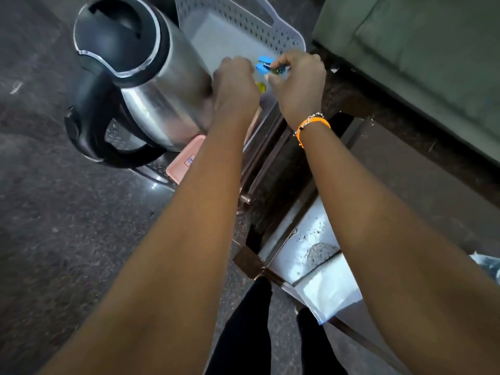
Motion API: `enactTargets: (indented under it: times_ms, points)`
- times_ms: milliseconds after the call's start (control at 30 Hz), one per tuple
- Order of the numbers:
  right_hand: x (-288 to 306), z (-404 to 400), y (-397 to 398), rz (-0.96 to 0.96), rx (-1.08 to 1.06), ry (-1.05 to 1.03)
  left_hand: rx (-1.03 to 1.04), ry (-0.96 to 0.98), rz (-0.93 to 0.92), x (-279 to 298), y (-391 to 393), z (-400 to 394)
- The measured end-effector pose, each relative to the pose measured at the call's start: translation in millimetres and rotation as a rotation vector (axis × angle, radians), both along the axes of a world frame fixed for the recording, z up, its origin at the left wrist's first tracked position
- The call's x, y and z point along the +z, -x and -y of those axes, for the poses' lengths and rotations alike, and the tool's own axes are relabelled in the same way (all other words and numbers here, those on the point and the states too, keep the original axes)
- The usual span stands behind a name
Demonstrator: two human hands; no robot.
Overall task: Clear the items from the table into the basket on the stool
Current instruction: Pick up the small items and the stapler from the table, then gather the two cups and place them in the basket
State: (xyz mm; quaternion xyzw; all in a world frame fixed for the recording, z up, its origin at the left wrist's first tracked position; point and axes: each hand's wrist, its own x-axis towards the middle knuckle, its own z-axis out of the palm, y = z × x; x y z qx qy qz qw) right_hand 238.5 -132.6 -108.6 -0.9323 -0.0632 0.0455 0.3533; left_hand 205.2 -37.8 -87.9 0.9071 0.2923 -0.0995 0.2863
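Both my arms reach over a grey perforated basket (243,20) standing at the top middle. My right hand (297,82) pinches blue clothes pegs (263,66) above the basket's inside. My left hand (235,82) is closed beside them, just left of the pegs; what it holds is hidden. A small yellow-green item (261,86) shows between the two hands, low in the basket. A steel electric kettle (140,77) with a black lid and handle stands close to the left of the basket, touching my left hand's side.
A pink tray (186,161) with a small label lies under the kettle's edge. Dark stone floor (54,212) fills the left. A green sofa (419,50) sits at the top right. A metal-framed table (311,239) with a white sheet is at the lower middle.
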Motion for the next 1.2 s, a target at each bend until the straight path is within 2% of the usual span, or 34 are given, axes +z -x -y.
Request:
enactTargets:
  times_ms: [67,233,300,433,533,633,800,1033,1200]
  points:
    - [-7,-3,-8,0.041,-0.006,0.109,-0.011,0.024,-0.024,-5,-10,-4]
    - [-17,-17,-23,0.056,0.008,0.136,0.005,0.087,-0.041,-16,-27,-13]
    - [-19,-19,-21,0.051,0.002,0.050,-0.001,0.071,0.022,-18,-26,-14]
    - [-13,-11,7,-0.029,-0.069,-0.287,0.065,0.129,0.196,-13,-4,-7]
    - [-9,2,37,-0.048,-0.139,-0.387,0.153,0.211,0.304,-4,24,7]
    - [-9,28,66,-0.097,-0.229,-0.446,0.156,0.262,0.347,1,56,31]
    - [-22,91,112,-0.212,-0.322,-0.413,0.136,0.390,0.219,-9,106,81]
    - [-34,217,198,-0.326,-0.584,-0.295,-0.079,0.470,-0.086,-29,168,184]
    - [-40,286,237,-0.365,-0.735,-0.284,-0.253,0.409,-0.095,-42,167,257]
